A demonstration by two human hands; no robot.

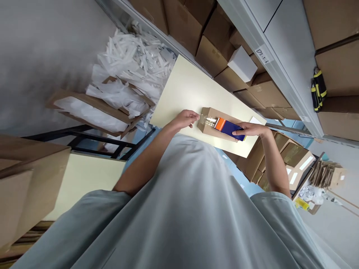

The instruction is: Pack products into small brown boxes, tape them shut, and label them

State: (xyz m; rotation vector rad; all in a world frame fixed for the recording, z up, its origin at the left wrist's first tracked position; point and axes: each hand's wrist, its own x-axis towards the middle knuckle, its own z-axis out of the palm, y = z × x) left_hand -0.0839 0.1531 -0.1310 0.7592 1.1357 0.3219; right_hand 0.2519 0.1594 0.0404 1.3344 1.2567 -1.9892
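Note:
My left hand (187, 118) is closed in a pinch on the edge of a clear plastic wrapper (206, 120). The wrapper stretches from my fingertips to the orange end of a dark blue and orange box (230, 129). My right hand (246, 129) grips the blue end of that box, its thumb on top. Beneath the box and the wrapper lies a brown cardboard box (206, 129) on the pale yellow table (185, 87).
Shelves of cardboard boxes (211, 56) run along the table's far side, with a white box (242, 64) among them. White plastic scraps (131, 52) are heaped at the left. More cartons (294, 154) stand at the right. Yellow-black tools (318, 89) lie on a shelf.

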